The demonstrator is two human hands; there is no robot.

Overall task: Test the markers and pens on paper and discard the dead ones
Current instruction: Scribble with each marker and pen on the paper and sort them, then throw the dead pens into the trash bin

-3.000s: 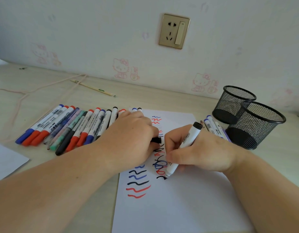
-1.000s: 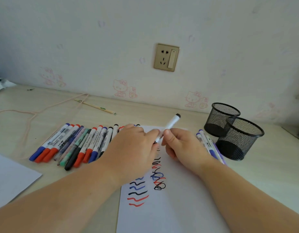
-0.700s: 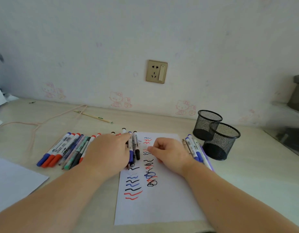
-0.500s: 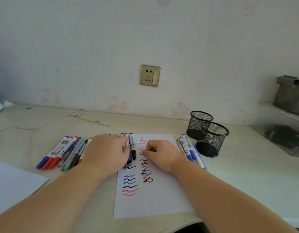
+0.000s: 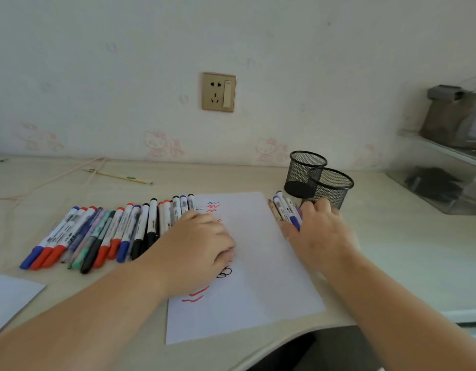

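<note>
Step in hand, as judged: picking the next pen from the small pile (image 5: 286,210) at 3 o'clock of the paper (image 5: 247,266). To do it well: pinch one barrel only, lift it clear of its neighbours, keep the sheet pinned while uncapping and scribbling on a blank patch; the mesh cups (image 5: 319,180) sit just beyond at 1 o'clock, easy to knock.

Right hand (image 5: 318,234) lies palm down over the pile's near end, fingers spread, grip apart, clamped on nothing visible. Left hand (image 5: 199,247) rests palm down on the paper's 9 o'clock edge beside the marker row (image 5: 103,234), fingers curled; cannot tell if it holds anything. Both forearms stretch forward over the bench (image 5: 392,250).
</note>
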